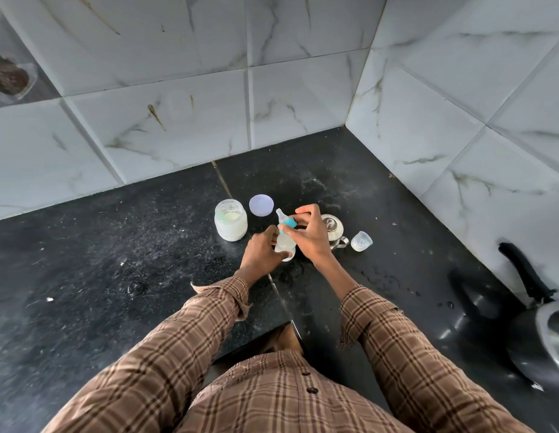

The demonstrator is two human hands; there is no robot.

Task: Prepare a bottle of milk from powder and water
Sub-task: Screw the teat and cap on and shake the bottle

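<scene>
Left hand (262,249) grips the bottle (286,247) low; right hand (309,235) pinches its blue ring (289,225); open jar (230,224) at nine o'clock of the bottle.

Black counter (116,276): jar (230,225), lid (261,205), kettle (333,229).

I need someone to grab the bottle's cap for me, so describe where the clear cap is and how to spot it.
Start at the corner where the two tiled walls meet above the black counter. Right of the hands stands a small steel pot; the cap lies just right of it. It is a clear little dome, unlike the flat lilac lid by the powder jar.
</scene>
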